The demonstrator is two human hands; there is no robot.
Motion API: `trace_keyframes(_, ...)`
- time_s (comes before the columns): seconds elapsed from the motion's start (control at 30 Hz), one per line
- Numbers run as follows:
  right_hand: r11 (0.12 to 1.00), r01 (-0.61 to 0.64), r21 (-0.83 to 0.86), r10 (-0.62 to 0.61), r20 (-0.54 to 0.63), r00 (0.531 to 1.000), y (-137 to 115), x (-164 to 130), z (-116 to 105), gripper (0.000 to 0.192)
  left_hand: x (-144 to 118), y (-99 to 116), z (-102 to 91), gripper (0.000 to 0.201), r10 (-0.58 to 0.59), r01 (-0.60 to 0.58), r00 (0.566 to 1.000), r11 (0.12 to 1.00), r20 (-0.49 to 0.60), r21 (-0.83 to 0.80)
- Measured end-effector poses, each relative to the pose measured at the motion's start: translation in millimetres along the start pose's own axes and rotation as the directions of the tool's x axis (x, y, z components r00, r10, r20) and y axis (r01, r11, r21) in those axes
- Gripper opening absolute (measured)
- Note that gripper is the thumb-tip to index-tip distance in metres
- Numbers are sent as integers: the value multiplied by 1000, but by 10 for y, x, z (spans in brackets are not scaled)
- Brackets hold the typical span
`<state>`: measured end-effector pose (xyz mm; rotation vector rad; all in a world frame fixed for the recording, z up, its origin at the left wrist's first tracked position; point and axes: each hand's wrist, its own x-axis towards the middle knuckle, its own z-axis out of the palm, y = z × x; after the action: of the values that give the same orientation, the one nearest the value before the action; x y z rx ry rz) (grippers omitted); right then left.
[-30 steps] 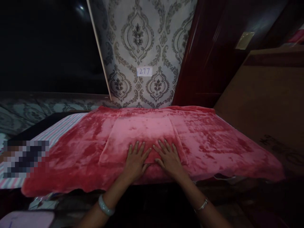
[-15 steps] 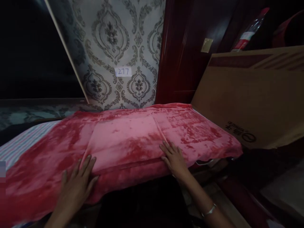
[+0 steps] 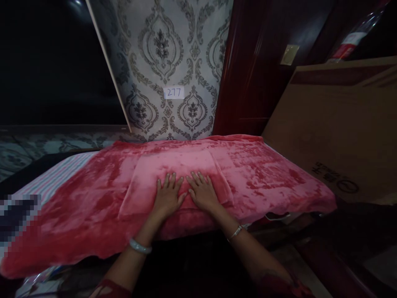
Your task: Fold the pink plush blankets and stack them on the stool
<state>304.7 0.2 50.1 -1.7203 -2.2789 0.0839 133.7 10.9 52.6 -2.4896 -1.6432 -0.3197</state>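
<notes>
Hands, two of them, lie flat with fingers spread, left hand (image 3: 167, 196) and right hand (image 3: 203, 193) side by side on one folded pink cloth (image 3: 176, 174) atop one red blanket (image 3: 263, 178) near the bed's (image 3: 52, 182) front edge; one bracelet circles each wrist.

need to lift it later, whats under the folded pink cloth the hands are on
The folded pink cloth lies on a wider red blanket, both hands flat on top. Whatever supports the blanket beneath is covered.
</notes>
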Motion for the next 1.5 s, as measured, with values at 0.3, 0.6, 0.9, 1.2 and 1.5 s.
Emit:
trace_keyframes(0.3,1000,5,-13,-6,-40,999,64,-39,152,55,-68,-39,131,61,14,-14,1000,1000,-7,4)
trace_keyframes(0.6,1000,6,10,-5,-19,1000,49,-44,99,53,-57,-33,83,59,3,-3,1000,1000,20,16)
trace_keyframes(0.9,993,90,76,-92,29,995,107,99,-218,48,-459,117,183,52,194,-205,964,978,-182,-43)
trace_keyframes(1.2,987,158,0,-157,98,983,199,143,90,53,-669,284,449,53,217,-220,920,975,-328,27)
trace_keyframes(1.5,997,-26,-67,30,65,997,351,106,-56,56,-660,290,413,50,202,-220,923,975,-329,-17)
